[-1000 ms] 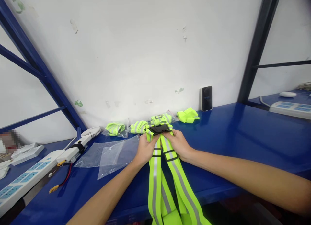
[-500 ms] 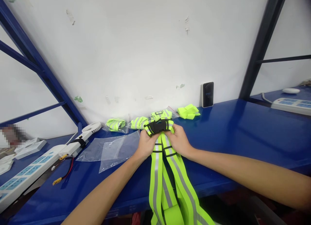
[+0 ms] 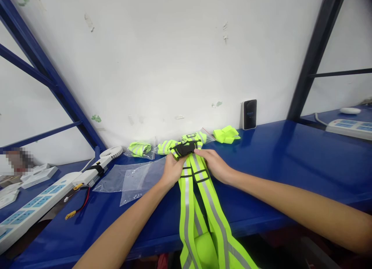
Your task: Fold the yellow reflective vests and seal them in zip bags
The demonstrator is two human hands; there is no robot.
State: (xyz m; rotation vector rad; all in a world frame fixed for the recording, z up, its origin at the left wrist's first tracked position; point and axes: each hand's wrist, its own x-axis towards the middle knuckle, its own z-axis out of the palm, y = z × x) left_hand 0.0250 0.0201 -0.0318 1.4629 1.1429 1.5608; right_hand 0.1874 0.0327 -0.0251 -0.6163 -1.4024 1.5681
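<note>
A neon yellow-green reflective harness (image 3: 216, 207) with grey stripes hangs from my hands over the front edge of the blue table. At its top sits a black plastic buckle (image 3: 186, 148), which looks fastened. My left hand (image 3: 173, 169) is closed on the strap at the buckle's left end, its fingertips partly hidden under the webbing. Against the buckle's right end presses the thumb of my right hand (image 3: 216, 165); its other fingers are behind the strap. Black strap sliders (image 3: 201, 176) show just below the buckle.
Behind the buckle lie folded reflective straps (image 3: 166, 146), one bundle in a clear bag (image 3: 140, 149), and a loose yellow-green bundle (image 3: 226, 134). Flat plastic bags (image 3: 139, 182), a small fan (image 3: 112, 152) and a power strip (image 3: 37, 203) are at left. A black-fronted device (image 3: 249, 114) leans on the wall.
My right hand has shifted its grip, with its thumb now at the buckle's right end. The buckle has moved slightly left, and the camera view has shifted a little.
</note>
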